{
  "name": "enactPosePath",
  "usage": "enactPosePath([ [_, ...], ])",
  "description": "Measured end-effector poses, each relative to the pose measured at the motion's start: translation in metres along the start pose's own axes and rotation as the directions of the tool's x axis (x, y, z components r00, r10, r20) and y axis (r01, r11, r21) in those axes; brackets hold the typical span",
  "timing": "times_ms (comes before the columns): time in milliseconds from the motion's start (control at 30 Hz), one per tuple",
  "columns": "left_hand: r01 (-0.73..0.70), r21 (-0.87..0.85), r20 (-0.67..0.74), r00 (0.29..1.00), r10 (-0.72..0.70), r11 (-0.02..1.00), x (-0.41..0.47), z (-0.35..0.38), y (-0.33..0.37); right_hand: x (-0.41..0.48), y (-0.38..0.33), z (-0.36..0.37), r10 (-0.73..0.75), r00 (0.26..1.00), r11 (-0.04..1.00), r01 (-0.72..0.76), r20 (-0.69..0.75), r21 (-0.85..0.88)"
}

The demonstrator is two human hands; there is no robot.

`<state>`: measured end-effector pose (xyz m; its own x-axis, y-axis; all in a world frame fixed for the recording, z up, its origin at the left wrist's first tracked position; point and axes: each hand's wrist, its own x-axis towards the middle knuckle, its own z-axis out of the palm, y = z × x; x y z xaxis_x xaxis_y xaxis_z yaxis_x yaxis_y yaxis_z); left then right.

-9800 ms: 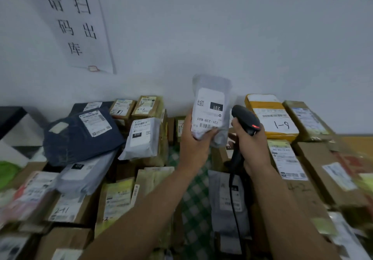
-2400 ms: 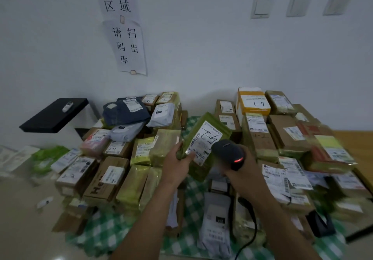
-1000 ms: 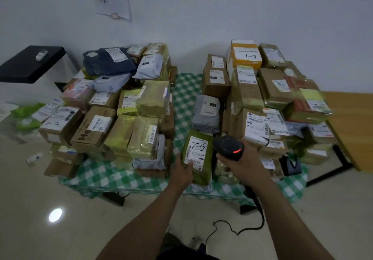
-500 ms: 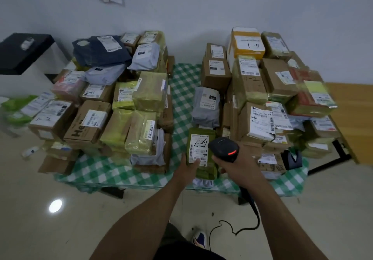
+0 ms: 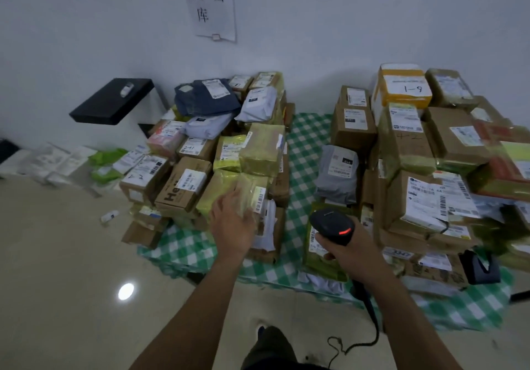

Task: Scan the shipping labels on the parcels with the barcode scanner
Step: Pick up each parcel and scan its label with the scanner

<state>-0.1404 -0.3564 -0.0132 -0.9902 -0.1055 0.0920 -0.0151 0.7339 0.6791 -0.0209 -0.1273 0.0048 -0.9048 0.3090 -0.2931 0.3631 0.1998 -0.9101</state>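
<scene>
Many labelled parcels lie in two heaps on a green checked cloth [image 5: 305,140]. My right hand [image 5: 348,247] grips a black barcode scanner [image 5: 332,224] with a red light, its cable hanging to the floor. Under the scanner lies a green parcel [image 5: 317,250] with a white label. My left hand [image 5: 232,220] reaches over the left heap, its fingers spread and touching a yellow-green taped parcel [image 5: 243,189] with a barcode strip. A grey mailer [image 5: 338,173] lies in the gap between the heaps.
A black shelf [image 5: 111,101] juts from the wall at the left. Green and white bags [image 5: 106,163] lie on the floor beside the left heap. A black scanner stand [image 5: 480,266] sits at the right front. A paper sign [image 5: 212,2] hangs on the wall.
My left hand let go of the green parcel, which now lies at the front, and moved left onto the yellow-green parcel. The scanner hand stayed over the green parcel. The view shifted left.
</scene>
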Motion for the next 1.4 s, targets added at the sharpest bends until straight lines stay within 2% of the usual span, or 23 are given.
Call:
enactPosePath([
  [67, 0.111, -0.037, 0.100, 0.989, -0.107, 0.993, 0.007, 0.003, -0.009, 0.005, -0.001, 0.007, -0.005, 1.000, 1.000, 0.005, 0.019, 0.011],
  [167, 0.227, -0.212, 0.224, 0.958, -0.178, 0.951, 0.010, 0.015, -0.022, 0.012, -0.001, 0.013, -0.019, 0.997, 0.999, 0.021, 0.076, -0.031],
  [267, 0.281, -0.394, 0.245, 0.950, -0.195, 0.875, 0.010, 0.032, -0.034, 0.013, -0.004, 0.018, -0.007, 0.996, 1.000, 0.009, 0.087, -0.030],
  [467, 0.381, -0.516, 0.266, 0.923, -0.279, 0.767, -0.008, 0.021, -0.017, 0.010, 0.000, 0.017, 0.016, 0.999, 1.000, -0.016, 0.043, 0.002],
  [567, 0.413, -0.608, 0.348, 0.906, -0.240, 0.678, -0.032, 0.006, -0.001, 0.008, 0.000, 0.016, 0.006, 1.000, 0.999, -0.005, -0.020, 0.047],
  [700, 0.521, -0.720, 0.504, 0.847, -0.169, 0.459, -0.070, 0.000, 0.013, 0.000, -0.006, 0.011, -0.038, 0.989, 0.986, 0.060, -0.143, 0.154],
  [767, 0.541, -0.726, 0.537, 0.832, -0.142, 0.425, -0.079, -0.003, 0.019, -0.006, -0.009, 0.006, -0.063, 0.977, 0.975, 0.104, -0.205, 0.196],
  [833, 0.540, -0.708, 0.567, 0.819, -0.088, 0.455, -0.083, -0.004, 0.021, -0.013, -0.012, 0.001, -0.096, 0.967, 0.965, 0.148, -0.236, 0.216],
  [967, 0.448, -0.663, 0.574, 0.819, 0.023, 0.600, -0.080, -0.010, 0.023, -0.023, -0.009, -0.006, -0.103, 0.967, 0.956, 0.161, -0.235, 0.244],
  [1100, 0.375, -0.651, 0.555, 0.829, 0.077, 0.660, -0.075, -0.015, 0.029, -0.032, -0.004, -0.010, -0.093, 0.969, 0.952, 0.154, -0.229, 0.265],
  [1233, 0.316, -0.602, 0.552, 0.828, 0.097, 0.733, -0.067, -0.018, 0.030, -0.039, -0.008, -0.017, -0.095, 0.969, 0.960, 0.150, -0.229, 0.236],
  [1333, 0.244, -0.551, 0.498, 0.864, 0.080, 0.798, -0.054, -0.016, 0.034, -0.044, -0.009, -0.021, -0.105, 0.973, 0.971, 0.145, -0.207, 0.188],
  [1400, 0.206, -0.555, 0.441, 0.894, 0.076, 0.806, -0.043, -0.013, 0.038, -0.047, -0.010, -0.022, -0.120, 0.977, 0.981, 0.144, -0.177, 0.129],
])
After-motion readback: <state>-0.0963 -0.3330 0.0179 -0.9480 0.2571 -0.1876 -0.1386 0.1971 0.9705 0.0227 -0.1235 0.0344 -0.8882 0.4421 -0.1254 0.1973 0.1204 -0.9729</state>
